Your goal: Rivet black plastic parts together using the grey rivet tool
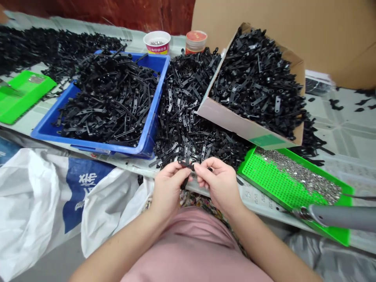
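Note:
My left hand point(170, 186) is closed in a pinch on a narrow black strip-shaped part point(185, 182), held low over the table's front edge. Close beside it, my right hand point(221, 182) has thumb and fingers pressed together at the near end of the black pieces between the hands. Dark bits show by its fingertips, but what exactly it pinches is too small to tell. Just beyond both hands lies a loose heap of black flat parts with holes point(188, 105). A green perforated tray point(264, 180) with small silvery metal pieces point(305, 176) stands to the right.
A blue bin point(160, 90) full of black parts stands left of the heap. At the right, a tilted cardboard box point(229, 119) overflows with them. Behind are a white tub point(157, 43) and a red-lidded jar point(196, 37). A grey cylindrical tool point(340, 216) juts over the green tray.

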`<state>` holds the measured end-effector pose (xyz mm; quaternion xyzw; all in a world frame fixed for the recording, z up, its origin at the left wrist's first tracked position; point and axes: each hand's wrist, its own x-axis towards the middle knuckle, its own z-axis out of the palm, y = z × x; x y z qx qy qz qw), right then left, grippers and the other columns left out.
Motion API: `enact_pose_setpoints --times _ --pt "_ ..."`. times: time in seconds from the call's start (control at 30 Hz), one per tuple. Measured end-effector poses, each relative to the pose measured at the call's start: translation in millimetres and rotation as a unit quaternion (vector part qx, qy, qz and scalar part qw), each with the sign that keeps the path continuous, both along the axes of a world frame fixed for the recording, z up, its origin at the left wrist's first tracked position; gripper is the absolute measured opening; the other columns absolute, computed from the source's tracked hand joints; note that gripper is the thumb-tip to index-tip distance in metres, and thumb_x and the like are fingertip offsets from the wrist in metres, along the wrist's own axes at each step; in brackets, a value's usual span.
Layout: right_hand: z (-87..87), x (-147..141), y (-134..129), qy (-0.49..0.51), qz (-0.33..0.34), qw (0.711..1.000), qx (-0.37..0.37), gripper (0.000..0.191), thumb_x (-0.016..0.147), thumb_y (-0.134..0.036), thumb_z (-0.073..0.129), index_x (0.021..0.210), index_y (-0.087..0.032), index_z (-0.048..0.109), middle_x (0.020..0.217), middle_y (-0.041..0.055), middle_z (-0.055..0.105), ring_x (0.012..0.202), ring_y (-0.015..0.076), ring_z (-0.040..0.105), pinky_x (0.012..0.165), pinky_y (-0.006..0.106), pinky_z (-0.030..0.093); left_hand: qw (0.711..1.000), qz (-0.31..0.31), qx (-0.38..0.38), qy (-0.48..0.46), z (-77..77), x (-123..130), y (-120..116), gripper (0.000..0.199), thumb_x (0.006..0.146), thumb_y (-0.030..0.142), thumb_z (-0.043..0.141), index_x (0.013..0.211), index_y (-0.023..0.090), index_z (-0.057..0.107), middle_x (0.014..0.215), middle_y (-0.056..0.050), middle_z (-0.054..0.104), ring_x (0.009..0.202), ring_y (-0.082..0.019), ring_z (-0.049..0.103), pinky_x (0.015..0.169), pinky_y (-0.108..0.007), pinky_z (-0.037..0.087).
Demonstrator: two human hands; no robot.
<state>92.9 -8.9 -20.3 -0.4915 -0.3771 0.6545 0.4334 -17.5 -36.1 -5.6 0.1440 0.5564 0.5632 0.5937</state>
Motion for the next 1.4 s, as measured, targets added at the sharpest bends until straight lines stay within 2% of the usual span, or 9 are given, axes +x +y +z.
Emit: enact_pose_setpoints --times 0.27,0.5,0.57,0.67,0.8,0.93,1.1,1.3,1.4 --pt "-7.0 5.6 -10.4 0.025 0.021 0.998 -0.056 0.03 0.071 -0.037 0.072 0.062 -0.015 0.052 0.044 -0.0058 0.051 0.037 0.0043 0.041 0.038 0.014 0.033 1.0 -0.02 0.005 0.007 -3.1 4.2 -6.8 0.004 0.065 0.011 0.067 0.063 0.014 0.069 0.061 0.001 0.063 0.059 -0.008 0.054 0.061 -0.018 0.043" --pt "-8.5 22.0 -23.1 -0.134 0.065 0.986 0.068 0.029 0.079 -0.041 0.063 0.065 -0.017 0.055 0.055 -0.0022 0.058 0.047 0.0086 0.051 0.046 0.019 0.042 0.997 -0.075 -0.027 0.005 -9.9 2.3 -11.6 0.014 0.069 0.026 0.071 0.062 0.015 0.068 0.054 0.001 0.062 0.052 -0.006 0.05 0.05 -0.015 0.037" --pt "-8.2 45.3 -26.0 -0.265 0.062 0.941 0.202 0.021 0.078 -0.037 0.066 0.079 -0.017 0.061 0.074 0.0025 0.065 0.062 0.0115 0.058 0.057 0.022 0.047 0.992 -0.117 -0.039 0.038 -18.4 -0.2 -13.1 0.019 0.072 0.031 0.069 0.062 0.015 0.068 0.053 0.0 0.062 0.051 -0.006 0.047 0.049 -0.016 0.035" --pt "-9.2 81.4 -28.0 -0.485 0.009 0.801 0.351 0.02 0.084 -0.025 0.06 0.101 -0.015 0.061 0.092 0.0068 0.066 0.077 0.0143 0.061 0.07 0.025 0.047 0.971 -0.21 -0.052 0.105 -28.6 -0.2 -14.3 0.02 0.074 0.035 0.067 0.07 0.015 0.07 0.058 -0.002 0.066 0.052 -0.008 0.048 0.051 -0.018 0.036" --pt "-14.4 96.0 -24.3 -0.694 0.122 0.612 0.359 0.02 0.086 -0.015 0.051 0.104 -0.019 0.059 0.103 0.0051 0.064 0.076 0.0149 0.06 0.055 0.025 0.039 0.928 -0.321 -0.047 0.185 -30.7 10.4 -12.7 0.025 0.075 0.036 0.064 0.065 0.014 0.069 0.059 -0.004 0.067 0.055 -0.011 0.051 0.056 -0.021 0.038" --pt "-16.7 90.4 -17.3 -0.743 0.16 0.535 0.37 0.011 0.087 -0.019 0.051 0.086 -0.019 0.062 0.093 0.003 0.063 0.071 0.0148 0.056 0.049 0.026 0.031 0.91 -0.354 -0.038 0.213 -35.4 21.1 -10.3 0.025 0.076 0.034 0.062 0.061 0.014 0.064 0.056 -0.002 0.064 0.055 -0.012 0.05 0.057 -0.023 0.037" --pt "-2.5 105.1 -6.7 -0.711 0.181 0.559 0.386 0.009 0.086 -0.025 0.057 0.081 -0.02 0.062 0.091 0.0018 0.065 0.078 0.0164 0.055 0.051 0.026 0.032 0.905 -0.375 -0.006 0.203 -36.8 21.2 -4.5 0.028 0.08 0.038 0.057 0.065 0.015 0.062 0.056 0.0 0.059 0.055 -0.011 0.048 0.056 -0.023 0.035" --pt "10.7 115.4 13.4 -0.558 0.193 0.705 0.392 0.011 0.084 -0.026 0.06 0.087 -0.017 0.066 0.082 0.0047 0.062 0.077 0.0157 0.057 0.067 0.026 0.042 0.867 -0.448 0.079 0.204 -23.2 20.0 13.3 0.031 0.081 0.038 0.056 0.061 0.015 0.058 0.054 0.003 0.05 0.052 -0.009 0.043 0.053 -0.022 0.032" --pt "13.5 109.1 19.0 -0.548 0.152 0.716 0.405 0.014 0.086 -0.017 0.054 0.081 -0.015 0.067 0.082 0.0063 0.059 0.074 0.0155 0.055 0.065 0.026 0.043 0.861 -0.46 0.077 0.201 -22.7 22.3 20.3 0.03 0.081 0.038 0.057 0.064 0.014 0.06 0.053 0.004 0.048 0.051 -0.009 0.041 0.051 -0.022 0.03"
